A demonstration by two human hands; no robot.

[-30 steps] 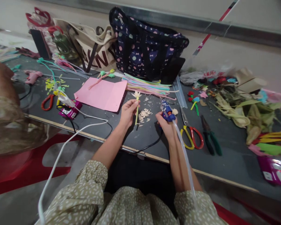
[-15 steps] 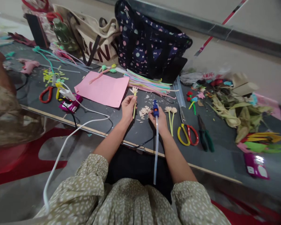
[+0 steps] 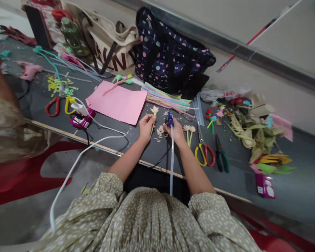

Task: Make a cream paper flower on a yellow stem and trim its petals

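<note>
My left hand [image 3: 146,126] pinches the green stem of a small cream flower [image 3: 154,110], whose petals point up above the fingers. In my right hand [image 3: 176,132] is a blue glue gun [image 3: 170,119], with a long translucent glue stick [image 3: 172,161] trailing from it toward my lap. Between the hands lies a pile of small cream petal pieces [image 3: 160,131], close to my right fingertips. Two finished-looking cream flowers [image 3: 189,129] on green stems rest just right of my right hand.
Scissors [image 3: 204,155] and pliers [image 3: 221,155] lie to the right, before dried leaves [image 3: 262,140]. Pink paper [image 3: 118,105], pipe cleaners [image 3: 168,99] and bags [image 3: 173,52] are behind. A white cable [image 3: 94,143] crosses the table edge at left, near another person's arm [image 3: 1,84].
The view has shifted slightly. The glue gun in my right hand is nearer my left hand, and the flower is tilted more to the right.
</note>
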